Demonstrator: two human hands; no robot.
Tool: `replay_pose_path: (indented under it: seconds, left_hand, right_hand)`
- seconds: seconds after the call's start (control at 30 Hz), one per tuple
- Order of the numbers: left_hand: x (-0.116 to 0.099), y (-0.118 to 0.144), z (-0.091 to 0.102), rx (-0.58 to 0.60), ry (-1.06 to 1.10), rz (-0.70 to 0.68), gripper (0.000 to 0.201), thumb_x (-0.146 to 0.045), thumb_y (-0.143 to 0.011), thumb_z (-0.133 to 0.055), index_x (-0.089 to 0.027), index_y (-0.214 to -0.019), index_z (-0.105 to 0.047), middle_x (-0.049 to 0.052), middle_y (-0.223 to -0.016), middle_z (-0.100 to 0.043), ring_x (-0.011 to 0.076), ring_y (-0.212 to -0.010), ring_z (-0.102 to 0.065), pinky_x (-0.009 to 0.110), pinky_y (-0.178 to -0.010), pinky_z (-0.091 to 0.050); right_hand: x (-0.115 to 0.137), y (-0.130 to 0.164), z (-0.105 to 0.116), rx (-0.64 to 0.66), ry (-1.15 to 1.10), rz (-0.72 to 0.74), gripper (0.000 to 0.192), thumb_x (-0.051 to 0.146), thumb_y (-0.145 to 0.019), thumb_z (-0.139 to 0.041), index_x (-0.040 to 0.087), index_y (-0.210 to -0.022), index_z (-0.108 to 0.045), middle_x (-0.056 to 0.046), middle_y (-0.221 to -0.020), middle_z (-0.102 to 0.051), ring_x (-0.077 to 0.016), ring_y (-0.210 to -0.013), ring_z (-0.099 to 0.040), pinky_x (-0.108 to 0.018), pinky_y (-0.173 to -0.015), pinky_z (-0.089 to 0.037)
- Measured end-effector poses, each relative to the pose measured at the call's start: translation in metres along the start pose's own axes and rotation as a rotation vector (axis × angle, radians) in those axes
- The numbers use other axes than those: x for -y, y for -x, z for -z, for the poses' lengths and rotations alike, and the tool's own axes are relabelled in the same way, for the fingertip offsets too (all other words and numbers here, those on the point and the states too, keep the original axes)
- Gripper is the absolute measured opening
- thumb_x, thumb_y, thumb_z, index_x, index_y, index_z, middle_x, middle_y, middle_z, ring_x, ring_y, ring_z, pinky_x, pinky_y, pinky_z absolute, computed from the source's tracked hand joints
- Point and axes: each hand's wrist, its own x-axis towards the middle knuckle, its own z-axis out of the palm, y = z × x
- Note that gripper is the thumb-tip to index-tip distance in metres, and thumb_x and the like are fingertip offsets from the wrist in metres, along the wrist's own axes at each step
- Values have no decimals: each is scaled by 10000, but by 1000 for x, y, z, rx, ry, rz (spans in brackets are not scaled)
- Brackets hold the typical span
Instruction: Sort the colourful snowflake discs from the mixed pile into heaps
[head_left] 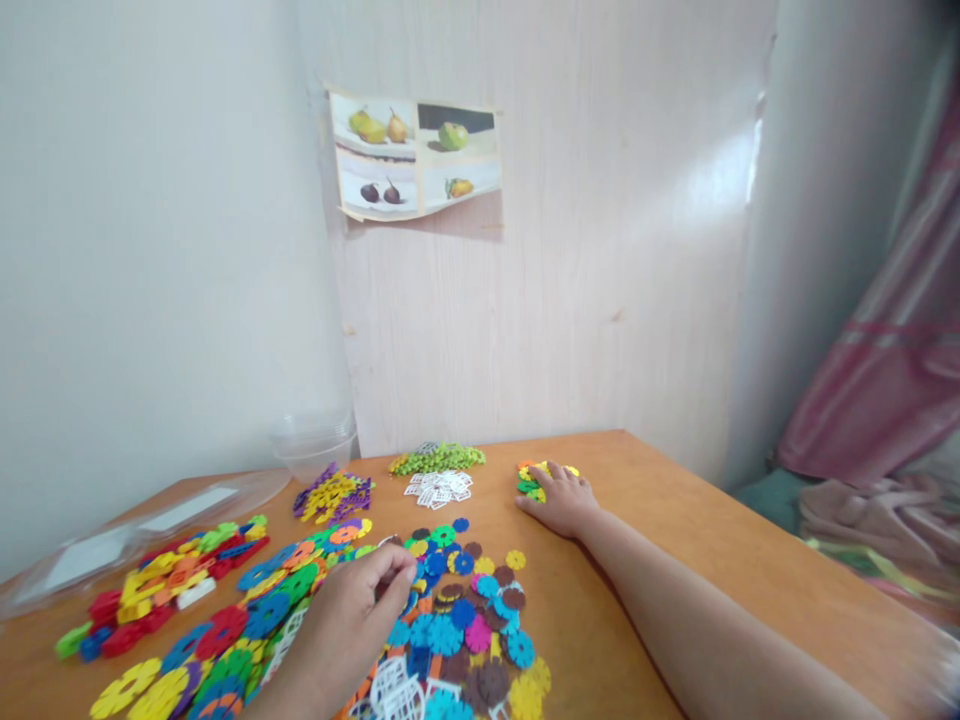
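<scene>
Fingertips of the left hand (352,620) are pinched on a small disc at the near pile of colourful snowflake discs (465,630) on the wooden table (675,530). Farther off, the right hand (562,500) is laid flat, uncurled, on a small yellow-green cluster (531,480). White pieces (439,488), a green heap (439,458) and a clear container (315,440) are seen beyond.

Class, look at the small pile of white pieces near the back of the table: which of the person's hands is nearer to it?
Left, narrowly. The left hand is just in front of the white pieces; the right hand rests farther to their right.
</scene>
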Motion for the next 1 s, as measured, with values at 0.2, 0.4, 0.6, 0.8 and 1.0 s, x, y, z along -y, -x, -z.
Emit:
replay_pose_path:
  seconds: [0.2, 0.4, 0.6, 0.8, 1.0]
  left_hand:
    - [-1, -1, 1, -2, -17, -1, 277, -431, -861, -492, -237, -774, -669, -9, -663, -638, 164, -619, -566, 230, -574, -404]
    - [-3, 0, 1, -34, -51, -17, 276, -436, -844, -498, -254, -779, -694, 2, -686, -662, 177, -642, -587, 243, -599, -438]
    - [-4, 0, 2, -50, -49, -10, 265, -440, -832, -514, -259, -773, -699, 8, -701, -672, 183, -663, -597, 252, -621, -452]
    - [-5, 1, 2, -48, -46, -11, 268, -446, -829, -512, -262, -780, -700, 12, -700, -672, 192, -681, -606, 261, -638, -467]
    - [-5, 0, 3, -39, -56, -12, 278, -444, -846, -497, -259, -791, -697, 15, -719, -678, 187, -678, -602, 257, -632, -462]
  right_hand:
    - [6, -21, -7, 1, -13, 25, 767, 720, -795, -473, 355, -1464, -389, -125, -1522, -351, -372, -1386, -307, -541, -1065, -233]
    - [13, -38, -11, 15, -24, 30, 765, 727, -795, -472, 358, -1460, -393, -125, -1527, -339, -360, -1391, -300, -534, -1073, -217]
    - [13, -42, -14, -1, -30, 30, 757, 757, -818, -398, 354, -1459, -394, -122, -1530, -334, -344, -1372, -331, -532, -1065, -222]
    - [14, -39, -12, -35, -5, 43, 705, 732, -833, -403, 372, -1439, -421, -103, -1518, -365, -355, -1397, -273, -584, -1070, -151]
    - [16, -35, -10, -94, -37, 51, 689, 737, -868, -314, 305, -1357, -534, -118, -1469, -438, -356, -1370, -307, -609, -1062, -129]
